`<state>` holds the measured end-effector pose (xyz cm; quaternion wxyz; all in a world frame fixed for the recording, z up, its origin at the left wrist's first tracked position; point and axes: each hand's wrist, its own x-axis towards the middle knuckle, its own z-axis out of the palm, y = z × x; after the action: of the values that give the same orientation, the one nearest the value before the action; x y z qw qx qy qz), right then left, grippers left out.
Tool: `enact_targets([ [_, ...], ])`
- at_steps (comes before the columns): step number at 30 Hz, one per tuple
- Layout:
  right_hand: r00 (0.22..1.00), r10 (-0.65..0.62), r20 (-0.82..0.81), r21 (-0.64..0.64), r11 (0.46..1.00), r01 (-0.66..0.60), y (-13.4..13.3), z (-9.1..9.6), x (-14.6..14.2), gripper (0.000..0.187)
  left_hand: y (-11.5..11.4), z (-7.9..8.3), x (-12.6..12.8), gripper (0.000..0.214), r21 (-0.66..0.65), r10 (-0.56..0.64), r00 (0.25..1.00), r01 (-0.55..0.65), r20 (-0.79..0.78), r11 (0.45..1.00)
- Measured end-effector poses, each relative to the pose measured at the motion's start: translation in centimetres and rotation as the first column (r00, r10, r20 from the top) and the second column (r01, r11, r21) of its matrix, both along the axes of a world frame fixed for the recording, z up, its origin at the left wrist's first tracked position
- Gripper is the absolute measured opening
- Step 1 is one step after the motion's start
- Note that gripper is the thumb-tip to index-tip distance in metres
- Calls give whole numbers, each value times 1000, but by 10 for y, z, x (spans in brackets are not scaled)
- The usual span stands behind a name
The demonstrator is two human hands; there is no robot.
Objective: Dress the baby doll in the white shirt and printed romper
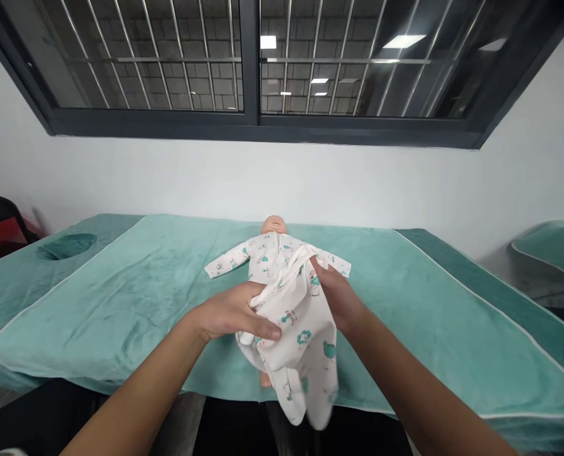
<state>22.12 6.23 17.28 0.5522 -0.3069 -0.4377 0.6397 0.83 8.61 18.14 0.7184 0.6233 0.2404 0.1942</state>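
A baby doll lies on its back near the middle of the table, head toward the wall, dressed in a white printed sleepsuit whose lower half is bunched and lifted off the surface. The left hand is closed on a fold of that cloth at the doll's hip, thumb and fingers pinching it, while the right hand grips the fabric on the other side, fingers curled into the gathered front. The loose legs of the suit hang past the near table edge, and one small bare foot peeks out below (the other I cannot make out). Under the doll spreads a teal towel with white piping, laid over a darker teal table cover that has a round face opening at the left end. Behind runs a white wall and a dark-framed barred window; a second covered table shows at right. To my eye the risk is the doll's lower body sitting so near the edge: a hard tug on the suit could drag it off, or the pinched cloth could slip free.
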Motion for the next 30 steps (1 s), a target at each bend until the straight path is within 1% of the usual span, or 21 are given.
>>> enact_targets([
  [1,1000,13,-11,-34,999,-14,-1,-3,-2,49,0,0,1,38,-10,89,994,-88,64,996],
  [2,999,39,-15,-63,997,-40,-3,-8,-3,50,0,0,3,39,-39,213,966,-209,148,977],
  [3,996,87,-7,-84,993,-87,-6,-15,-4,51,0,-1,6,41,-87,336,913,-324,232,942],
  [4,987,159,8,-98,983,-157,-10,-22,-5,52,-2,-3,9,44,-144,428,856,-403,288,904],
  [5,969,247,24,-111,964,-243,-15,-30,-5,52,-6,-5,12,48,-198,480,822,-438,307,877],
  [6,941,336,37,-119,936,-330,-21,-37,-4,52,-11,-8,14,52,-244,496,818,-437,292,866],
  [8,882,470,33,-132,877,-462,-34,-50,-1,51,-26,-13,14,57,-321,458,868,-386,191,865],
  [9,861,507,19,-137,855,-501,-42,-55,1,52,-36,-15,12,58,-345,405,907,-346,114,873],
  [11,817,576,13,-156,808,-568,-56,-60,6,56,-56,-17,4,55,-342,248,968,-248,-45,906],
  [13,756,651,69,-188,752,-631,-67,-61,10,61,-73,-14,-6,51,-323,63,985,-112,-158,940],
  [14,729,673,123,-201,736,-646,-72,-61,10,61,-79,-12,-10,50,-324,-12,984,-48,-179,945],
  [15,715,676,178,-214,736,-643,-75,-61,10,57,-84,-9,-13,49,-325,-59,981,-5,-187,946],
  [16,720,656,226,-219,755,-618,-78,-63,9,50,-86,-7,-15,49,-319,-78,978,12,-193,948],
  [18,792,542,282,-210,840,-501,-81,-68,7,35,-86,-8,-15,47,-260,-30,975,-29,-219,965],
  [20,879,367,306,-197,927,-318,-83,-79,6,26,-81,-16,-10,42,-141,69,957,-112,-280,984],
  [21,905,262,336,-193,959,-206,-84,-86,7,20,-79,-23,-7,38,-71,114,941,-143,-318,987],
  [22,908,158,389,-184,979,-91,-84,-94,9,13,-76,-31,-3,34,1,151,922,-161,-357,987],
  [24,843,-5,538,-148,984,100,-83,-110,13,7,-72,-47,7,27,147,216,875,-168,-433,975],
  [26,740,-92,666,-99,973,210,-82,-126,17,10,-69,-60,19,21,277,282,832,-162,-477,947],
  [28,686,-126,717,-78,963,258,-79,-137,17,8,-67,-67,29,18,363,325,796,-142,-512,921],
  [30,698,-141,702,-78,959,272,-76,-144,17,7,-65,-68,36,21,403,313,790,-92,-527,910],
])
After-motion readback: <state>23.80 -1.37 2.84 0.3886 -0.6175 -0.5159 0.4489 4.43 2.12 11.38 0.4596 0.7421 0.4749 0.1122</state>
